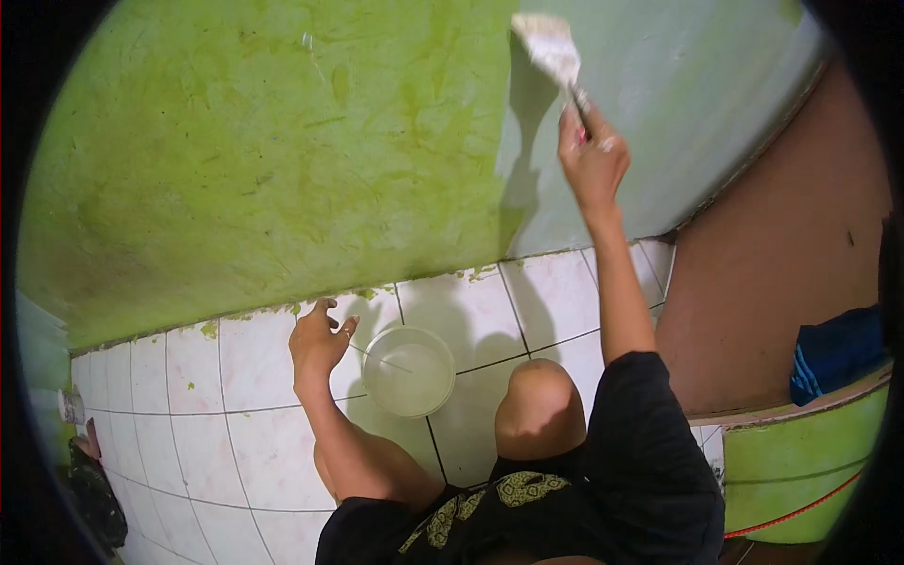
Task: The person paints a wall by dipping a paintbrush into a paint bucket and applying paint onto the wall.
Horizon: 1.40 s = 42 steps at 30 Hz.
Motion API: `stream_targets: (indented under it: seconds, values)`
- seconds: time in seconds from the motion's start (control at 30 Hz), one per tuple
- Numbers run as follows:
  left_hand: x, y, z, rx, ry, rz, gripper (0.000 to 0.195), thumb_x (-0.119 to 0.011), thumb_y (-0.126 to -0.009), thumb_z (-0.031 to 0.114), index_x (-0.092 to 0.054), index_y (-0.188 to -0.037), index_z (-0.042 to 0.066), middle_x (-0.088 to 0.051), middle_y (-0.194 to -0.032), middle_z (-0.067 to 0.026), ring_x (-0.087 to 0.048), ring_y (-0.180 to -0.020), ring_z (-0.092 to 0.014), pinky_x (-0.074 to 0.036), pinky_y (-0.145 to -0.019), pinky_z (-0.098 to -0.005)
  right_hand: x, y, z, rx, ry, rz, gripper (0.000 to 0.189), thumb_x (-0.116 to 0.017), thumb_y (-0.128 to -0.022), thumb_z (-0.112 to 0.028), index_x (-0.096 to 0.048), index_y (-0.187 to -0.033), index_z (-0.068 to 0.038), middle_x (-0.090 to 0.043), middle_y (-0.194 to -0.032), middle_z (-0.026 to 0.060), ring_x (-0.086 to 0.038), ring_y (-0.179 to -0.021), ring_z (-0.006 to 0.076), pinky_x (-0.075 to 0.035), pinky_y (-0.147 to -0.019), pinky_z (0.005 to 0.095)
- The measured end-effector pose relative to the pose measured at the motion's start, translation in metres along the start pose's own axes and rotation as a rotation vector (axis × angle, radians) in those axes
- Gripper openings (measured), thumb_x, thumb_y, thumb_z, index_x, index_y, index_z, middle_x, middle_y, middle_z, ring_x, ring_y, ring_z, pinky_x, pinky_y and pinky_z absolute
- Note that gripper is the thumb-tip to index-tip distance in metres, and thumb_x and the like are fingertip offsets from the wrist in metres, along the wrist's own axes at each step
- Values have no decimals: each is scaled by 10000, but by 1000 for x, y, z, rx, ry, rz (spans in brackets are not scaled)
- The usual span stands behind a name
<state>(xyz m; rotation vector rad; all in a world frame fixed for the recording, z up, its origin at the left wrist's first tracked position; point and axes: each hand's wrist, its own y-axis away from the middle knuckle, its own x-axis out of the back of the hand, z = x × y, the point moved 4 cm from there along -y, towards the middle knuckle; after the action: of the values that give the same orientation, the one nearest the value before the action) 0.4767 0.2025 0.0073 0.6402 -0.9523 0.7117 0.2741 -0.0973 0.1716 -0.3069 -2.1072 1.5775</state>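
Note:
My right hand [595,159] grips the handle of a wide paintbrush [554,48], its bristles coated with whitish paint. The brush is held up by the wall, over the border between the bright green part [282,162] and the pale, freshly coated part [678,113]. Whether the bristles touch the wall I cannot tell. White smears mark that hand's knuckles. Low by the wall's foot, my left hand [321,344] holds nothing, its fingers apart and bent. Just right of it, a round translucent tub [409,372] with pale contents stands on the floor between my knees.
White floor tiles [272,441] bear green paint flecks along the wall. A brown panel [770,261] rises at right, with blue cloth [837,353] hanging by it. Another person's arm [90,441] and dark clothing show at far left, beside a pale container [70,406]. A red cord [798,510] runs lower right.

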Motion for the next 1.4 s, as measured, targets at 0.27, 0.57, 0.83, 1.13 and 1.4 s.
stream_targets:
  seconds: [0.27,0.57,0.83,1.13,1.4]
  values:
    - [-7,-5,7,-58,-62,-28,450,-664,-760,343,-559,-1108,78,-666,-914,-110,-617,-872,-282,-472,-768,-383,-43,302,96,-282,137,-865,207,-542,-798,-232,-615,-785,-38,-572,-600,178,-576,-575,365,-458,-552,445]
    - [-18,-3,3,-66,-119,-82,444,-665,-765,323,-554,-1115,74,-661,-917,-111,-606,-886,-280,-472,-755,-382,-34,225,57,-370,-13,-541,228,-608,-780,-160,-657,-986,-78,-568,-624,136,-564,-532,304,-451,-504,389]
    - [-23,0,9,-102,-169,-105,440,-677,-763,312,-554,-1103,61,-659,-901,-123,-616,-843,-286,-473,-727,-382,-50,236,60,-387,-138,-261,128,-602,-795,-78,-652,-911,-62,-509,-624,118,-534,-535,285,-424,-499,365]
    - [-21,8,13,-105,-206,-95,417,-676,-767,285,-555,-1095,57,-662,-897,-136,-631,-833,-287,-483,-723,-373,-70,346,99,-388,95,-564,192,-606,-779,-154,-649,-957,-98,-562,-644,117,-569,-575,279,-453,-515,381]
    - [-22,7,15,-105,-204,-116,402,-675,-770,265,-554,-1092,58,-664,-900,-144,-641,-837,-287,-491,-726,-357,-28,209,57,-431,-282,-135,69,-607,-797,-40,-562,-758,-6,-430,-596,63,-412,-505,144,-347,-464,270]
